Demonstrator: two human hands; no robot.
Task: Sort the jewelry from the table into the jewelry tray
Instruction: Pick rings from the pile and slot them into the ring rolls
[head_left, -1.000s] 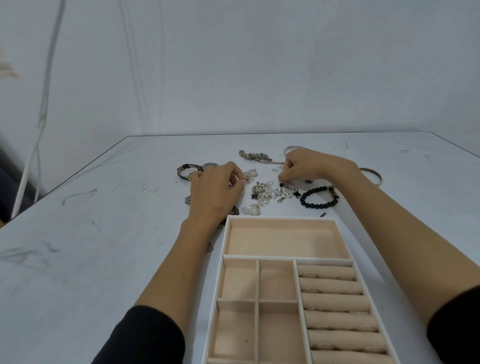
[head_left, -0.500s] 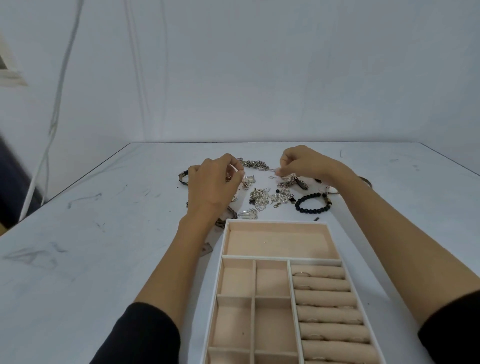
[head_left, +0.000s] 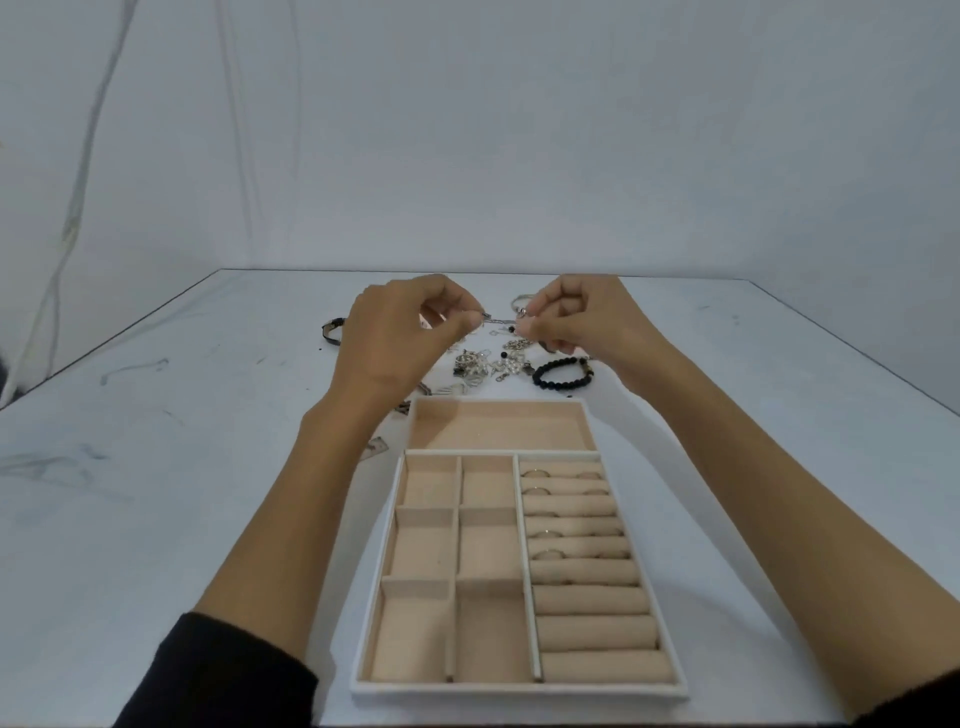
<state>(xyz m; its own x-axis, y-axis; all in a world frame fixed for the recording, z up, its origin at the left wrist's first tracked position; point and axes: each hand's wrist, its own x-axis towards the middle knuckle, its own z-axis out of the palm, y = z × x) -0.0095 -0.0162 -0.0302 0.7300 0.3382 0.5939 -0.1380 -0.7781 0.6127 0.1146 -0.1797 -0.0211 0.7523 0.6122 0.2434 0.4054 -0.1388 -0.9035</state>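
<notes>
Crosswise chain (head_left: 500, 322), long axis left-right; left hand (head_left: 400, 340), right hand (head_left: 584, 325) fingers pinch ends.

The left hand (head_left: 395, 343) hides half the black strap (head_left: 331, 331); the silver pile (head_left: 475, 366) blurs

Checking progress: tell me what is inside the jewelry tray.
Several rings sit between the ring rolls at the right of the jewelry tray; their lower halves are hidden in the slots. Other compartments look bare.

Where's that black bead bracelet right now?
In the head view the bracelet lies on the table, right of the silver pile, just beyond the tray's far right corner.
</notes>
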